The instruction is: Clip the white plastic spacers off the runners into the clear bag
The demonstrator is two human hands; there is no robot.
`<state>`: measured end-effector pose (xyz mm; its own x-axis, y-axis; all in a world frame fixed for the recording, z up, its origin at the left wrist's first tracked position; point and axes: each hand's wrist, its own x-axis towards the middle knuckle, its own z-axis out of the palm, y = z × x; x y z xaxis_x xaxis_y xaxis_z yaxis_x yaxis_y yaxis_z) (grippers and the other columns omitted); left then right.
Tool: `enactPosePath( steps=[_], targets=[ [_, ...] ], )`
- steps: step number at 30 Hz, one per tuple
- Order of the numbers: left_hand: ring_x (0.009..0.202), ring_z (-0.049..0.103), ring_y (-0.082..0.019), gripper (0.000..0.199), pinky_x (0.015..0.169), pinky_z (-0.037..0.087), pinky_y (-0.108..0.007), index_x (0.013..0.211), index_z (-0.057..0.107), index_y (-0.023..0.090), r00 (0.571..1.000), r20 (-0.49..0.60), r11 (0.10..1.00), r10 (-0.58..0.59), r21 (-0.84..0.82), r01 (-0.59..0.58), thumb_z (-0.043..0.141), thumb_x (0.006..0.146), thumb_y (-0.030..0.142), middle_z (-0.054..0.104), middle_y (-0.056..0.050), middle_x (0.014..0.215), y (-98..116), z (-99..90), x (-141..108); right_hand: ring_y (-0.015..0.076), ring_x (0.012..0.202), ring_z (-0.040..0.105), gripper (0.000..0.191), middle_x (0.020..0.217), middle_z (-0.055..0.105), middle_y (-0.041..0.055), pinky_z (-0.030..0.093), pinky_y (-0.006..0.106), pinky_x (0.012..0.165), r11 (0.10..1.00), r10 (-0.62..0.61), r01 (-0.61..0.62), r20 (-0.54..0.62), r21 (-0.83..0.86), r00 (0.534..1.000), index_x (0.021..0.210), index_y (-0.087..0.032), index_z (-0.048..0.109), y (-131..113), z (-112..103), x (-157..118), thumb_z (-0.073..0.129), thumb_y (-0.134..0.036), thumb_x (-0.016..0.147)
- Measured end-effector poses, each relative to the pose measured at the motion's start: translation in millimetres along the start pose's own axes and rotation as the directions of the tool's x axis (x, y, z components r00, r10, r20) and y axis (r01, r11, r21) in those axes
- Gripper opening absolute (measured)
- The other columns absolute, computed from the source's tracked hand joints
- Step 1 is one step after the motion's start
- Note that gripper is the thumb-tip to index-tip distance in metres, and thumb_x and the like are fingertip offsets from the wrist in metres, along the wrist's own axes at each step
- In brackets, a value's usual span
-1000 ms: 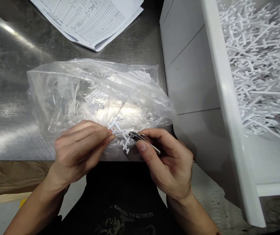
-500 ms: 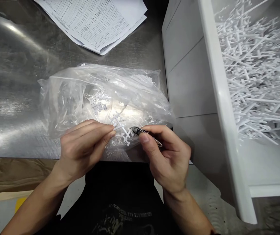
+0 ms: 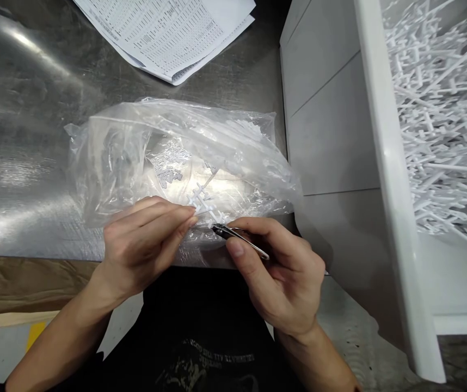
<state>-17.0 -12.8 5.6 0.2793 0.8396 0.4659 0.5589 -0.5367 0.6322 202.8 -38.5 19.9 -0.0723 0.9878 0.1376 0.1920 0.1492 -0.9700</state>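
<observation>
Between fingertips and thumb, my left hand pinches a white branched plastic sprue by its side. My right hand grips a pair of metal nail clippers. Their jaws are at the near end of the sprue and cover part of it; whether they are closed through the plastic I cannot tell. Below and beyond both hands lies a crumpled clear plastic bag. Several small flat pale pieces lie in a heap about the bag's opening.
The metal table has printed sheets at the back. To the right, a tall white bin holds a tangled heap of white sprues; its rim rises near my right hand. Brown wrapping is below the table's front edge.
The clippers have moved down and slightly left along the sprue, to its near end. Less of that end shows now. The whole view has shifted slightly.
</observation>
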Motion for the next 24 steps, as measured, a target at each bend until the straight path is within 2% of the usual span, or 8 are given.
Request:
enactPosePath(
  steps=[6,11,17,21,24],
  targets=[
    [0.074,0.075,-0.014,0.011,0.069,0.062,-0.034,0.104,0.075,0.022,0.999,0.006,0.996,0.044,0.077,-0.045,0.073,0.107,0.012,0.082,0.001,0.089,-2,1.7,0,0.0109,0.059,0.059,0.003,0.075,0.072,-0.004,0.049,0.026,0.055,0.992,0.087,-0.084,-0.019,0.098,0.996,0.105,-0.024,0.082,-1,1,6,0.081,-0.022,0.106],
    [0.076,0.075,-0.017,0.017,0.066,0.06,-0.037,0.111,0.076,0.026,0.997,0.034,0.982,0.07,0.171,-0.075,0.071,0.108,0.01,0.083,0.001,0.091,-2,2.0,-2,0.011,0.056,0.055,0.01,0.069,0.068,-0.0039,0.048,0.026,0.052,0.965,0.196,-0.184,-0.046,0.188,0.98,0.094,-0.022,0.082,-4,7,14,0.081,-0.024,0.104],
    [0.078,0.076,-0.018,0.019,0.068,0.059,-0.037,0.108,0.076,0.026,0.997,0.033,0.984,0.064,0.163,-0.068,0.073,0.105,0.008,0.083,0.001,0.092,-3,3.7,-3,0.0119,0.058,0.059,0.01,0.076,0.076,-0.0021,0.056,0.029,0.059,0.97,0.187,-0.166,-0.106,0.176,0.977,0.094,-0.022,0.081,-3,12,13,0.08,-0.024,0.104],
    [0.077,0.075,-0.017,0.014,0.07,0.06,-0.035,0.109,0.076,0.026,0.999,0.045,0.987,0.021,0.16,-0.028,0.07,0.109,0.013,0.082,0.001,0.091,-3,3.9,-2,0.0137,0.061,0.062,0.012,0.075,0.074,-0.0014,0.056,0.03,0.059,0.967,0.199,-0.177,-0.111,0.184,0.974,0.093,-0.023,0.081,0,12,11,0.08,-0.027,0.105],
    [0.075,0.075,-0.016,0.012,0.072,0.062,-0.032,0.107,0.076,0.022,0.999,0.04,0.985,0.035,0.167,-0.041,0.068,0.11,0.014,0.082,0.0,0.089,-3,3.1,1,0.0141,0.063,0.063,0.007,0.08,0.075,-0.0001,0.055,0.029,0.058,0.955,0.21,-0.173,-0.138,0.24,0.968,0.099,-0.023,0.082,5,10,8,0.082,-0.028,0.104]
  ],
)
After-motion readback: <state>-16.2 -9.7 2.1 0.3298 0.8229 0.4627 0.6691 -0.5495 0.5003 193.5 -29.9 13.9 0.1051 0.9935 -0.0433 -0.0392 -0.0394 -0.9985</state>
